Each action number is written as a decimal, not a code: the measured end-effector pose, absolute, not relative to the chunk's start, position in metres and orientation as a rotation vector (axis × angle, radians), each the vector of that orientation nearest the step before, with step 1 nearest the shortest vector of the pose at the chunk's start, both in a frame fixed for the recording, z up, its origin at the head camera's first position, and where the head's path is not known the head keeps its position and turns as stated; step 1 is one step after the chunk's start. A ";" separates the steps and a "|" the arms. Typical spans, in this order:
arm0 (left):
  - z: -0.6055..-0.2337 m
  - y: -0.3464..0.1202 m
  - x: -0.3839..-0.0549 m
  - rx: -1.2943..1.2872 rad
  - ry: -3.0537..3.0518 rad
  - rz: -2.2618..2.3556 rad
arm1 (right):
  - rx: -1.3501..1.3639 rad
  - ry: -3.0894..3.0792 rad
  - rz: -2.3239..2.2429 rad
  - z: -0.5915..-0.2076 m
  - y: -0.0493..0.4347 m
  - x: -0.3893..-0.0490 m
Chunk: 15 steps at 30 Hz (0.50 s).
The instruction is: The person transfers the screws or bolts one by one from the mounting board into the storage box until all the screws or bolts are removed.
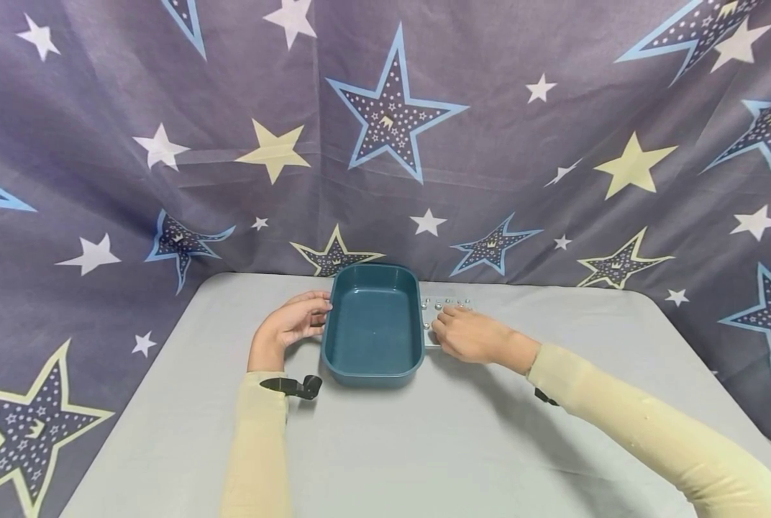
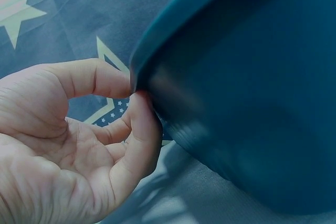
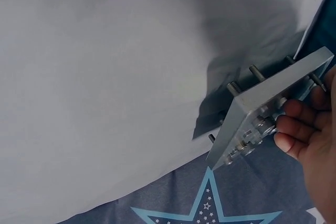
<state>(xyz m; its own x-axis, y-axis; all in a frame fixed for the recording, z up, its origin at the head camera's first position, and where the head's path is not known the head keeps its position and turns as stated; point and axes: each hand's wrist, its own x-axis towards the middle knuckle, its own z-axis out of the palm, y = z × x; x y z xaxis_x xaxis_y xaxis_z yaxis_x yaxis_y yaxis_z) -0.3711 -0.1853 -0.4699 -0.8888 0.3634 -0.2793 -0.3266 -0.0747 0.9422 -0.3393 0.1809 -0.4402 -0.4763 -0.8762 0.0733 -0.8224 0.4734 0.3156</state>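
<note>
Purple-grey cloth (image 1: pixel 502 43), star-printed, hung behind. Tabletop (image 1: pixel 385 460), pale grey covering. Tray (image 1: pixel 374 331), deep teal, rounded corners, on the tabletop near its far edge, between the hands. Left hand (image 1: pixel 295 320), thumb and finger pinching the tray's left rim. Right hand (image 1: pixel 470 336), fingers curled at a metal plate; whether it grips anything, cannot tell. Metal plate (image 3: pixel 283 81), silvery, just right of the tray, partly covered by that hand. Fasteners (image 3: pixel 266 125), several, steel-coloured, seated in the plate, threaded shanks projecting beneath.
</note>
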 end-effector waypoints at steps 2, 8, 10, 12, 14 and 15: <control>-0.470 -0.185 -0.371 0.036 1.750 2.012 | 1.457 -2.501 -0.346 -0.440 0.181 -0.339; -0.472 -0.185 -0.372 0.022 1.752 2.014 | 1.442 -2.504 -0.329 -0.440 0.181 -0.340; -0.473 -0.185 -0.373 0.017 1.751 2.015 | 1.439 -2.497 -0.326 -0.439 0.180 -0.340; -0.473 -0.186 -0.374 0.010 1.751 2.015 | 1.439 -2.488 -0.322 -0.439 0.180 -0.341; -0.474 -0.186 -0.374 0.005 1.754 2.016 | 1.442 -2.473 -0.328 -0.438 0.180 -0.341; -0.474 -0.186 -0.374 0.003 1.755 2.015 | 1.445 -2.461 -0.332 -0.438 0.180 -0.341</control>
